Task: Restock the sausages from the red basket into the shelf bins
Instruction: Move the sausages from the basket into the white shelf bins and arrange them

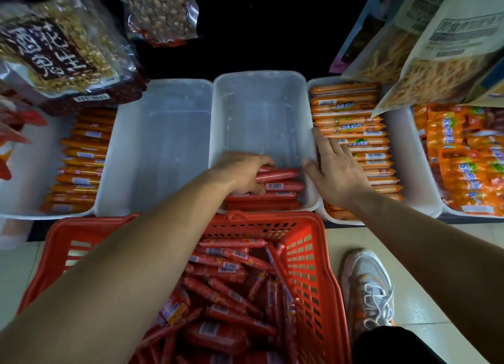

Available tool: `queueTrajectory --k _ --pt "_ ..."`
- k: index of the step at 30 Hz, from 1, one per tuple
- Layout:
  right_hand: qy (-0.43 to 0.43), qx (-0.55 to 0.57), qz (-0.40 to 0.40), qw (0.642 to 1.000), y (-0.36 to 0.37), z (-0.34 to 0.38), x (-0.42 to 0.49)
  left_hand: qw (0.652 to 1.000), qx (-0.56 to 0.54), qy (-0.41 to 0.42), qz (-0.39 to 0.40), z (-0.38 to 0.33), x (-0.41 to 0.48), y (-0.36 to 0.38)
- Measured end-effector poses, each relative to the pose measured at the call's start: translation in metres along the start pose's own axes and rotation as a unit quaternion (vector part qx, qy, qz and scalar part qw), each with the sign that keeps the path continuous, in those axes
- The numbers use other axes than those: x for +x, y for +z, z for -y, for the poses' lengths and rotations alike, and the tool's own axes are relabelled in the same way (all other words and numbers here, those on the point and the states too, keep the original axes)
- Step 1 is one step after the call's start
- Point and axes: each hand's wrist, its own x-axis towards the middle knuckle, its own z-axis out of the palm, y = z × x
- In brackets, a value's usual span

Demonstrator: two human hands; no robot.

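Shelf bin [259, 112]: left hand [240, 172] grips red sausages [283, 185] inside; right hand [336, 172] flat alongside.

- Left grip [240, 177] curls round red sausages [278, 185] stacked at the near end of the centre clear bin [259, 91].
- Right grip [336, 170], fingers spread, rests on that bin's right rim, above orange sausages [346, 123] next door.
- Red basket [81, 227] below holds more loose sausages.

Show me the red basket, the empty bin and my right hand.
red basket [286, 217], head view, on its far rim.
empty bin [161, 151], head view, on its bare floor.
right hand [338, 172], head view, on the back of the hand.
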Motion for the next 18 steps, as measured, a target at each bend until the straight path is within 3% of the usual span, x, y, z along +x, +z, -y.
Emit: queueTrajectory --k 5,7,12,18 --pt "-0.002 0.007 0.003 1.0 0.003 -0.003 0.001 0.996 0.076 -0.034 -0.04 -0.003 -0.001 0.014" --pt "-0.002 0.012 0.002 1.0 0.004 -0.004 0.001 0.995 0.056 -0.056 -0.053 -0.003 0.005 0.018" --pt "-0.008 0.007 0.003 1.0 0.005 -0.006 0.001 0.997 -0.073 -0.01 -0.026 0.002 0.01 0.013" --pt "-0.004 -0.026 0.008 1.0 -0.002 0.001 -0.002 0.996 -0.082 -0.004 -0.027 -0.005 0.005 0.008"
